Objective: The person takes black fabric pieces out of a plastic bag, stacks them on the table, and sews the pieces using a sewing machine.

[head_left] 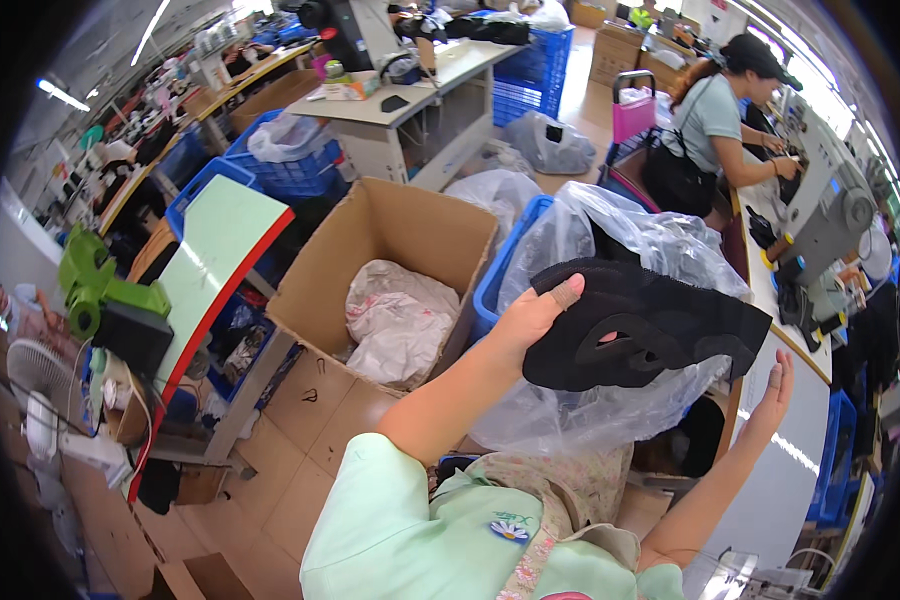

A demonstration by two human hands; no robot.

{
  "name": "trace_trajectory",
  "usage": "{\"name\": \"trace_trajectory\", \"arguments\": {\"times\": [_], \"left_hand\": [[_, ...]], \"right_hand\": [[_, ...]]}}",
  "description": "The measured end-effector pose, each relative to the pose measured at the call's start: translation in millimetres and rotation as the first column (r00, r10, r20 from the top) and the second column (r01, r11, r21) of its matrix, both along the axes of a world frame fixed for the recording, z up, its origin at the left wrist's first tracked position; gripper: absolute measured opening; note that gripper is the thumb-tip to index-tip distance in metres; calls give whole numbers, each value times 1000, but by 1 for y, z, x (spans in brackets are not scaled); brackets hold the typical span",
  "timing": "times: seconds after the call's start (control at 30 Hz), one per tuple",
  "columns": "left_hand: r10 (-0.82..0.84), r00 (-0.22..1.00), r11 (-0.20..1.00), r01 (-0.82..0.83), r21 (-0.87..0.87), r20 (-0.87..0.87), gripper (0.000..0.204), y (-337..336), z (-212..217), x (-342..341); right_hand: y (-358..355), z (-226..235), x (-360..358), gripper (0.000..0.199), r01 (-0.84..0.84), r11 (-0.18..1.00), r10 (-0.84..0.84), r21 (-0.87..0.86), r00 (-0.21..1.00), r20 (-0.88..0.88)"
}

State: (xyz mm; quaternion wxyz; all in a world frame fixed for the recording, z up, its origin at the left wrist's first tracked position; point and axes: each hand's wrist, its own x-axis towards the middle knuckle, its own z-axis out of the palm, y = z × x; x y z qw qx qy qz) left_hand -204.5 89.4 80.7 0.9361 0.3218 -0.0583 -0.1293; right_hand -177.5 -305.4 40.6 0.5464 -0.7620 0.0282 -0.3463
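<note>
My left hand (542, 315) grips the left end of a black fabric piece (660, 310), thumb on top and the other fingers behind it. The piece is flat and wide, with oval cut-outs near its middle; a bit of skin shows through one. My right hand (770, 398) is raised just beyond the fabric's lower right corner, fingers stretched upward, holding nothing. Under the fabric, a large clear plastic bag (560, 420) spreads over a blue crate (486, 300), with more black material inside.
A cardboard box (370, 215) with a white sack (400, 310) stands to the left. Beyond it is a pale table (225, 225) with a red edge. At the right, a co-worker (715, 120) sits at a sewing machine (820, 180). A white worktop (785, 450) lies beside my right arm.
</note>
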Motion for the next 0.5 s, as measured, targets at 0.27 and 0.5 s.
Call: {"name": "trace_trajectory", "arguments": {"times": [0.27, 0.5], "left_hand": [[91, 993, 994, -95, 48, 69, 40, 16, 17, -18], [62, 996, 998, -62, -8, 61, 45, 14, 18, -14]], "right_hand": [[-114, -119, 10, 54, 98, 463, -689, -881, 666, -288], [-106, -141, -10, 63, 95, 469, -681, -878, 673, -291]]}}
